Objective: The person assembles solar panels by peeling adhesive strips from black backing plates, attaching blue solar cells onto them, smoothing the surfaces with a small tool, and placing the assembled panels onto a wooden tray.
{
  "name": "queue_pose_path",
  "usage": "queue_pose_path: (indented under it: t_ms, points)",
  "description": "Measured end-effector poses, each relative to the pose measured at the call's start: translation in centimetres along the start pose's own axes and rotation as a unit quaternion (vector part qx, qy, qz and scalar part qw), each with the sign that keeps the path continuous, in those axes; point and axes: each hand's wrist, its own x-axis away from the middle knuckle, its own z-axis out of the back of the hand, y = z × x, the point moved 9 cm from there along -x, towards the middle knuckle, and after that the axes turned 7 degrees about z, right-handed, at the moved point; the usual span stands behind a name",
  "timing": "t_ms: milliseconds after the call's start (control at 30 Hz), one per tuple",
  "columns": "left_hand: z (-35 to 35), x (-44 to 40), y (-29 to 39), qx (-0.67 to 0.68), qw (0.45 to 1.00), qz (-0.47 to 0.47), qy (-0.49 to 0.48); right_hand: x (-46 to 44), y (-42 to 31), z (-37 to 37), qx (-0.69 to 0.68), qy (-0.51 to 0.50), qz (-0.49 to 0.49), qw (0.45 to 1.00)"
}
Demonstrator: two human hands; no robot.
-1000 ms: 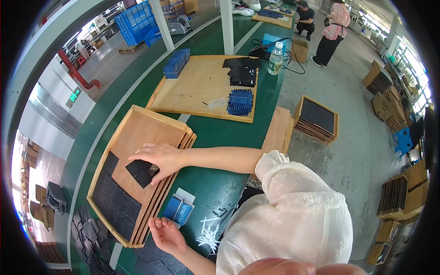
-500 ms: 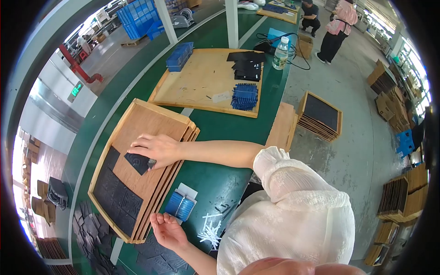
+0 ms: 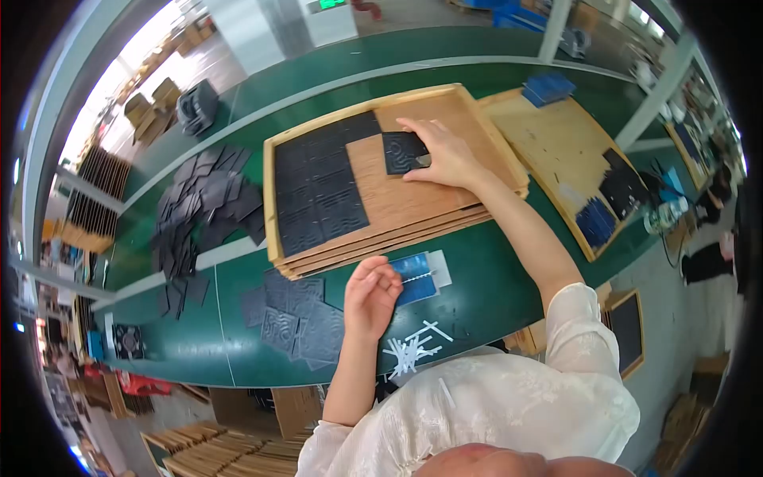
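Observation:
My right hand (image 3: 441, 155) is closed on a thin black square sheet (image 3: 400, 152) with a wavy raised pattern. It holds the sheet over the bare wood of a wooden-framed tray (image 3: 421, 203), the top one of a stack. Similar black sheets (image 3: 318, 191) lie in rows across the tray's left part. My left hand (image 3: 372, 294), fingers curled in, hovers in front of the stack. Whatever it may hold is hidden. Beside its fingers lies a bundle of blue strips (image 3: 415, 278) with a pale card under it.
Loose black sheets (image 3: 211, 195) are heaped left of the tray, and more patterned sheets (image 3: 302, 318) lie near my left forearm. White strips (image 3: 409, 352) are piled by the table's front edge. Another tray (image 3: 540, 151) with blue and black pieces stands right, near a bottle (image 3: 666, 215).
My view has turned left, so the tray now sits in the upper middle. The black sheet remains in my right hand over the bare wood. My left hand stays near the blue bundle.

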Motion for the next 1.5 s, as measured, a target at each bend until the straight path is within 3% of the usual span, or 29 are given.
queue_pose_path:
  t_ms: [167, 367, 767, 967, 1133, 1167, 1267, 1400, 1500]
  points:
    - [0.1, -0.1, -0.1, 0.004, 1.0, 0.003, 0.001, -4.3, 1.5, -3.6, -0.033, -0.03, 0.021, 0.999]
    - [0.1, -0.1, -0.2, 0.007, 1.0, 0.013, 0.008, -7.8, 2.6, -6.4, -0.062, -0.066, -0.02, 0.996]
    - [0.2, -0.1, -0.9, 0.009, 1.0, 0.022, 0.001, -8.9, 3.1, -7.3, -0.089, -0.099, -0.012, 0.991]
    - [0.1, -0.2, -0.7, -0.002, 1.0, 0.016, -0.007, -8.9, 2.8, -6.8, -0.077, -0.037, 0.029, 0.996]
    - [-0.2, -0.1, -0.4, -0.028, 1.0, 0.014, -0.004, -6.1, 0.4, -4.6, -0.208, 0.096, 0.055, 0.972]
    - [-0.2, -0.1, -0.4, -0.045, 0.999, 0.01, -0.005, -4.8, -0.7, -4.3, -0.256, 0.113, 0.06, 0.958]
    - [-0.6, -0.1, -0.4, -0.087, 0.996, 0.006, -0.012, 0.0, -3.6, -3.6, -0.205, 0.123, 0.052, 0.97]
    - [-1.5, 0.2, -0.7, -0.248, 0.969, -0.02, 0.005, 5.6, -6.0, -2.4, -0.14, 0.144, 0.057, 0.978]
    - [-3.2, 2.5, -1.0, -0.476, 0.877, -0.056, 0.026, 8.4, -6.5, -1.3, -0.109, 0.168, 0.06, 0.978]
